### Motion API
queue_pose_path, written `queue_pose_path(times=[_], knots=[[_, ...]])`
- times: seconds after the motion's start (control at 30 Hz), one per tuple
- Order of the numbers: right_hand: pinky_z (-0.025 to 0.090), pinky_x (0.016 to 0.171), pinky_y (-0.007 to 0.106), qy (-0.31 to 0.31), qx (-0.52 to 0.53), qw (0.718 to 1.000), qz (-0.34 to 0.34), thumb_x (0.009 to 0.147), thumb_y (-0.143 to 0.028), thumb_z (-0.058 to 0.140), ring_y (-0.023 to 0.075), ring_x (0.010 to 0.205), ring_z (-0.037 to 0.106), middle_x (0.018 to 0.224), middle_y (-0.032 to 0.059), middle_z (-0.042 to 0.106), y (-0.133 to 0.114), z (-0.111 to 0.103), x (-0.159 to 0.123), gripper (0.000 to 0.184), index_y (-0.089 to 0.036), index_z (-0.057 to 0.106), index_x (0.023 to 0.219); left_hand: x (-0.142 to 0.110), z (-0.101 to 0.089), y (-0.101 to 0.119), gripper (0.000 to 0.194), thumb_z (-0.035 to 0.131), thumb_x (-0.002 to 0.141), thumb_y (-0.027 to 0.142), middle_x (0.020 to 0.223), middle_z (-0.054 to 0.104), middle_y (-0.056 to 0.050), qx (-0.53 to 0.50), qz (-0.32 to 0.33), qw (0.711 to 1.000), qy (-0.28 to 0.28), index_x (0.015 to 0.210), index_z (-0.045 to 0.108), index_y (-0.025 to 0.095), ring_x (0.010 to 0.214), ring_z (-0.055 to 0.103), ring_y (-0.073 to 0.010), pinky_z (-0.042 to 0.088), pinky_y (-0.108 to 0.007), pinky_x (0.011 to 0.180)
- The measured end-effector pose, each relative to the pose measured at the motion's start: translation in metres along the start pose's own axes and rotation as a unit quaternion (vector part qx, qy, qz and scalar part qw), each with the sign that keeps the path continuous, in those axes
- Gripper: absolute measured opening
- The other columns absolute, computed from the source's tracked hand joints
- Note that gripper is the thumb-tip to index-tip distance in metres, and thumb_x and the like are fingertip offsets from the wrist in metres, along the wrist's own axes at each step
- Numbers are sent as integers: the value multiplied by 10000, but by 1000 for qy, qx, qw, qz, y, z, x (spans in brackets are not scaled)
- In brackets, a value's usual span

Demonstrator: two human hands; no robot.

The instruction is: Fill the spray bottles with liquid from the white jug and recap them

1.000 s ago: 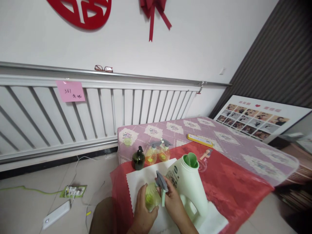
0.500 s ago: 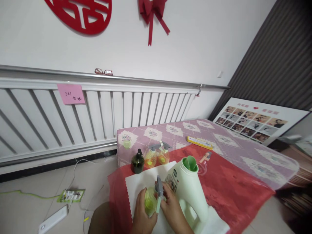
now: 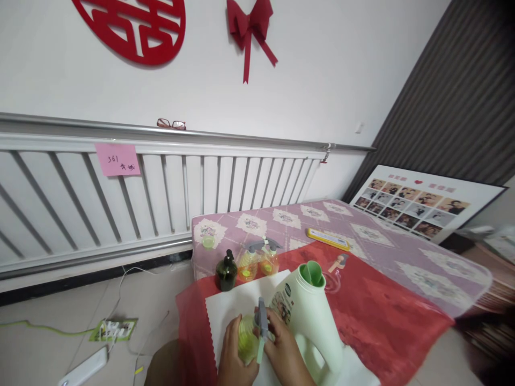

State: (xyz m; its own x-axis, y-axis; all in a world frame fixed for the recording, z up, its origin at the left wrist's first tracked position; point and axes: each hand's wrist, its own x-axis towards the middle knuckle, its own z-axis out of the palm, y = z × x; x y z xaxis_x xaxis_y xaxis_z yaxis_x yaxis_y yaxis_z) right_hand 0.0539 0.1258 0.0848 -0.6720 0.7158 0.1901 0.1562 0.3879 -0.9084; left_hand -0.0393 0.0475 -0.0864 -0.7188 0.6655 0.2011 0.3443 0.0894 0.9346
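Observation:
My left hand (image 3: 234, 351) is wrapped round a small clear spray bottle (image 3: 247, 339) with yellow-green liquid, held over a white cloth (image 3: 233, 303). My right hand (image 3: 284, 351) grips the bottle's grey trigger head (image 3: 262, 319), fingers closed on it. A large pale green detergent jug (image 3: 311, 316) with its mouth uncovered stands just right of my hands, touching my right hand.
On the red cloth (image 3: 382, 316) behind stand a dark green pump bottle (image 3: 226, 272) and two small yellow spray bottles (image 3: 257, 260). A yellow flat case (image 3: 328, 239) lies on the pink tablecloth. A radiator (image 3: 161, 187) lines the wall; cables and a power bank (image 3: 82, 367) lie on the floor.
The view tilted slightly down and left. My right hand turned the trigger head on the small bottle; its nozzle now points downward toward me.

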Motion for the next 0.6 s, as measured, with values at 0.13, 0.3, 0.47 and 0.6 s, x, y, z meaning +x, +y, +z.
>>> queue_pose_path(times=[0.13,0.3,0.47,0.6], knots=[[526,934,385,-39,10,999,11,713,-158,583,267,995,685,1044,84,752,-5,-8,0,339,-238,735,1005,-2,1,-1,829,629,584,122,1464,494,-170,-2,2,1000,-15,1394,452,136,1392,434,-315,349,-420,1182],[505,977,401,-77,3,997,17,685,-118,560,266,1032,682,1092,83,755,-11,-19,1,445,-251,738,1070,-2,0,-3,907,599,534,56,1500,453,-166,-1,-9,999,-39,1419,415,136,1424,385,-312,300,-423,1207],[530,918,395,-40,-29,999,19,658,-112,579,269,991,696,1033,75,765,-3,-15,2,389,-246,749,980,-1,2,-12,866,625,556,98,1476,484,-162,3,3,999,-32,1402,445,139,1404,419,-320,333,-428,1194],[559,822,382,4,-20,999,38,671,-153,588,267,954,700,1008,71,759,9,-1,0,357,-237,713,994,-1,3,-14,829,637,595,131,1465,496,-182,10,16,1000,-19,1400,438,134,1386,443,-329,354,-460,1178]])
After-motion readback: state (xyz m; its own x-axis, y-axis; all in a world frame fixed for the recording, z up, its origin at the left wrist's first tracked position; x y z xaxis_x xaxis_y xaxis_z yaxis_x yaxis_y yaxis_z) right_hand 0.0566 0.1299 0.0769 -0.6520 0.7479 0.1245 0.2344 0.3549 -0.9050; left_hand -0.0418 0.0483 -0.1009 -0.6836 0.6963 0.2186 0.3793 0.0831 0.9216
